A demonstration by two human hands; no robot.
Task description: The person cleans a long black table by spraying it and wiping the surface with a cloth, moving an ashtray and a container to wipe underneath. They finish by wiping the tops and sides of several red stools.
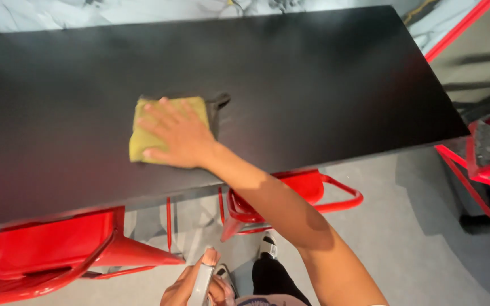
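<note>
Right hand point(178, 136) grip is spread flat, palm pressing the yellow cloth point(165, 133) onto the black bench point(324, 85) near its near edge, cloth directly under it, while the left hand point(197, 286) down low pinches a whitish bottle point(203, 280).

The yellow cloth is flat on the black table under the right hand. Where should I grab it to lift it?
Pinch the cloth at its near-left corner, coming from the table's near edge. It lies flat, the right hand covers its middle, and that corner shows bare. The left hand already holds a pale bottle.
</note>
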